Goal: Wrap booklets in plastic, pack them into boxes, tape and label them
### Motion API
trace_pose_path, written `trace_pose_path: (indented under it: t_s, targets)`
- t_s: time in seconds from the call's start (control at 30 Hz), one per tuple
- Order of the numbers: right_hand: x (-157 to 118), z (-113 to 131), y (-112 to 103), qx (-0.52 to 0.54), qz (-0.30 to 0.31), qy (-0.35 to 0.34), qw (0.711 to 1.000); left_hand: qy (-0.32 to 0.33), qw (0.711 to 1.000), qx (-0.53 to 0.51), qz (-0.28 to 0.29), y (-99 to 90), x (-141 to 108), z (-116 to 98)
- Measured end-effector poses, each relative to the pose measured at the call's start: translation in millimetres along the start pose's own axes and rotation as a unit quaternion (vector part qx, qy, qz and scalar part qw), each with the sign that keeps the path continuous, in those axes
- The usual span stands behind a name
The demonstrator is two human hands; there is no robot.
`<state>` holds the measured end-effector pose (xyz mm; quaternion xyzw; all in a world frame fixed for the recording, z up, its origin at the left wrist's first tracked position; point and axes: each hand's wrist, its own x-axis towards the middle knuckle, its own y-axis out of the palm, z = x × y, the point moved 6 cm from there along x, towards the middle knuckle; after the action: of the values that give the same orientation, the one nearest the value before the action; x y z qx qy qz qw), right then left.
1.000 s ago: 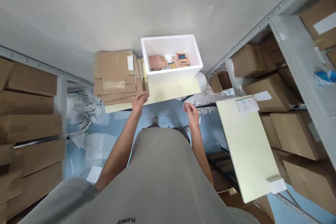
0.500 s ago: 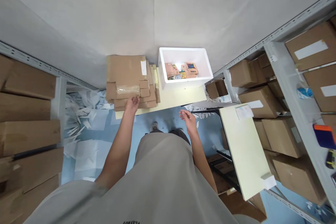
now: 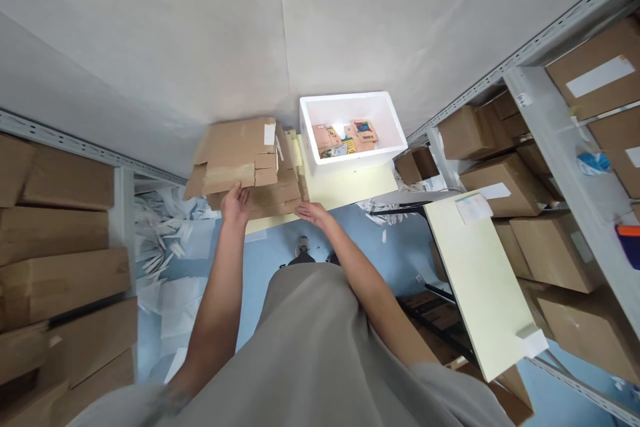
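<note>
A flattened cardboard box [image 3: 237,147], with clear tape and a white label, lies skewed on top of a pile of flattened cardboard [image 3: 277,199]. My left hand [image 3: 235,203] is closed on its near edge; the fingertips are partly hidden there. At the pile's near right corner is my right hand [image 3: 311,212], fingers stretched out and holding nothing, touching or almost touching the cardboard. Just right of the pile stands a white foam box [image 3: 357,161] with several small printed packs [image 3: 327,137] inside.
The pile and foam box rest on a pale yellow table [image 3: 345,188] against the wall. A second pale table [image 3: 480,287] stands at my right. Shelves of cardboard boxes [image 3: 75,273] flank both sides. Loose white papers [image 3: 160,227] lie on the floor at left.
The top flattened box has shifted left and tilted with my left hand, uncovering more cardboard beneath. My right hand has come leftward to the pile's near right corner.
</note>
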<state>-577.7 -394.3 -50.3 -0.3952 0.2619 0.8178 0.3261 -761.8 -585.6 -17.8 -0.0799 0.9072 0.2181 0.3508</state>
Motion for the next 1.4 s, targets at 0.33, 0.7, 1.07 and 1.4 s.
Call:
trace_pose_path:
  t_s: [0.33,0.7,1.07,1.4]
  targets:
    - [20,7,49,0.087,-0.058,-0.062,0.993,0.057,0.997,-0.031,0.035,-43.9,-57,-62]
    - [-88,125,79,0.011,0.058,-0.344,0.937,0.081,0.993,-0.038,0.079,-50.1,-79,-84]
    - [-274,154,-165,0.048,-0.194,-0.521,0.830,0.013,0.995,0.068,0.074,-12.7,-53,10]
    - [-374,21,-319,0.121,-0.405,-0.490,0.763,-0.137,0.790,0.455,0.388,79.9,-133,151]
